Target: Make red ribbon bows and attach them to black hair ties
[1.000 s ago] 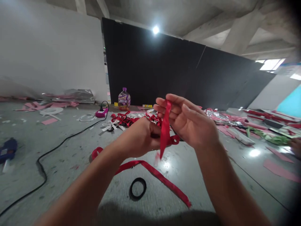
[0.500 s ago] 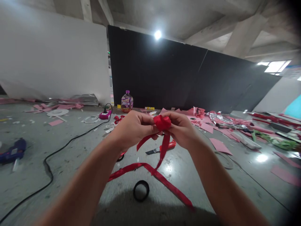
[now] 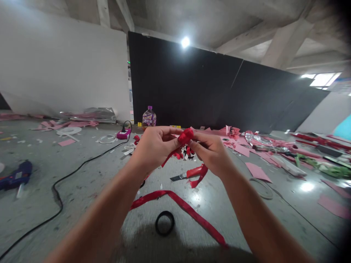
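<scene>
Red ribbon [image 3: 185, 136], bunched into a small wad, sat between our two hands at chest height above the floor [image 3: 82, 190].

We held the wad with both grips pressed shut on it: the left hand [image 3: 153, 146] pinched it from the left with thumb and forefinger, the right hand [image 3: 212, 151] pinched it from the right, fingertips nearly meeting. Both hands were equally near. The ribbon's free tail ran down and towards us from the pinch, its long axis slanting left to right across the floor, passing just beside a black ring [image 3: 164, 223]. The material looked glossy, flat and limp. A red-handled knife [image 3: 188, 173] lay beyond, under the right hand.
</scene>
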Tool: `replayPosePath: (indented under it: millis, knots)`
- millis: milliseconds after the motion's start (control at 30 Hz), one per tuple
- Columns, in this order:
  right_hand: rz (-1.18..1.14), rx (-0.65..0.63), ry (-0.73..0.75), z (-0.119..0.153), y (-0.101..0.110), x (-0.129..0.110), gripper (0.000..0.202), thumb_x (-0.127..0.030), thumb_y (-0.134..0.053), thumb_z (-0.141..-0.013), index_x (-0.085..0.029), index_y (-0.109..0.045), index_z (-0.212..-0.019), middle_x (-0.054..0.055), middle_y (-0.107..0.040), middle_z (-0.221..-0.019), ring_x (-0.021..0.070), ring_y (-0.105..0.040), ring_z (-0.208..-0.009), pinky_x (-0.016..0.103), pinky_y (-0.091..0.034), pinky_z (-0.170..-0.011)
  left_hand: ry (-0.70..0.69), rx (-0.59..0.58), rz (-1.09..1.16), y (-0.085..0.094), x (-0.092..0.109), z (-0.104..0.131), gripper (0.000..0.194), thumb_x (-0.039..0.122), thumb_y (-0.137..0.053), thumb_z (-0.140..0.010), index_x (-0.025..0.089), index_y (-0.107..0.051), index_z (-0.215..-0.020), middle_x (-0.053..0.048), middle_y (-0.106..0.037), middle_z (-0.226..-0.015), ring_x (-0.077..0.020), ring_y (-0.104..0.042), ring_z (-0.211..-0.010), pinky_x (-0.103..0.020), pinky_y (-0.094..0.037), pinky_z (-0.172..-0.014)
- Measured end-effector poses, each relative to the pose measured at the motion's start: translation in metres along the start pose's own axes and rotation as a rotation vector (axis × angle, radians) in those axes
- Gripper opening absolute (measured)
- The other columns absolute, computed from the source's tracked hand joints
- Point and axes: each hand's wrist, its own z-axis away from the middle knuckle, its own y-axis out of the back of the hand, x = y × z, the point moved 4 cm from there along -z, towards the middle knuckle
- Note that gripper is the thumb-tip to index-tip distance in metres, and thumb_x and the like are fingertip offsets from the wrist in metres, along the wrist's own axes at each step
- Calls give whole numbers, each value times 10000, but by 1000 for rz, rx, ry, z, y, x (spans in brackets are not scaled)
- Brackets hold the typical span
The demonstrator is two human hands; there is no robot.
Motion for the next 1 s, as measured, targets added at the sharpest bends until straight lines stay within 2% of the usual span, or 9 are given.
replayPosePath:
  millis: [67, 167, 267, 333, 500, 667, 800, 900, 1000]
  knots:
    - [24, -1, 17, 0, 1, -3, 219, -264, -590, -912, -170, -641, -721, -9, -541, -683, 103, -458, -635, 261, -345, -557, -5, 5, -17, 0, 0, 0, 284, 323, -801, -742, 165, -771, -975, -43, -755, -785, -116, -656, -668, -212, -527, -623]
    - [-68, -21, -26, 2, 2, -2, 241, -251, -562, -914, -181, -585, -685, -29, -485, -641, 89, -410, -573, 259, -299, -517, -4, 20, -38, 0, 0, 0, 242, 336, -783, -762, 187, -788, -953, -31, -751, -767, -109, -646, -669, -201, -513, -622]
    - [-153, -23, -50, 3, 2, -1, 337, -347, -538, -946, -187, -531, -649, -52, -389, -581, 76, -322, -503, 263, -236, -474, -6, 11, -88, 1, 1, 1, 253, 349, -782, -762, 199, -788, -965, -28, -750, -760, -111, -644, -659, -199, -506, -606]
    - [-121, 1, -47, 3, 2, 0, 390, -408, -555, -945, -187, -510, -627, -54, -367, -558, 77, -313, -497, 266, -220, -464, -15, -17, -119, 1, 3, 3, 257, 351, -784, -759, 202, -786, -969, -26, -749, -751, -114, -647, -652, -201, -507, -599]
    - [-4, 77, -57, 2, 0, 2, 479, -451, -561, -943, -189, -436, -562, -53, -354, -513, 77, -281, -481, 268, -194, -448, -27, -51, -175, -1, 5, 4, 267, 373, -759, -783, 191, -783, -977, -34, -743, -738, -132, -661, -659, -226, -526, -616]
    - [1, 109, -95, 2, 1, 4, 441, -506, -596, -908, -182, -555, -613, -54, -371, -508, 77, -288, -469, 263, -196, -437, -17, -9, -189, 2, 2, 1, 288, 387, -767, -769, 187, -782, -975, -42, -752, -763, -129, -654, -648, -230, -521, -606]
    - [-81, 68, -136, 0, 5, 7, 324, -486, -654, -873, -183, -678, -757, -43, -441, -564, 78, -328, -485, 255, -236, -443, 5, 80, -185, 6, 0, 0, 243, 359, -782, -748, 183, -790, -916, -31, -742, -721, -116, -633, -607, -219, -507, -569]
    - [-128, 30, -176, 0, 10, 9, 261, -446, -700, -844, -185, -700, -829, -32, -499, -609, 78, -371, -503, 246, -257, -446, 19, 132, -194, 7, -2, -1, 222, 323, -768, -753, 176, -789, -918, -37, -746, -732, -125, -636, -613, -223, -501, -553]
    - [-96, 68, -186, 1, 14, 8, 229, -410, -714, -838, -182, -696, -830, -39, -509, -581, 71, -371, -483, 243, -262, -439, -10, 193, -261, 9, -2, -2, 195, 292, -742, -763, 175, -790, -912, -32, -741, -714, -125, -623, -600, -220, -469, -525]
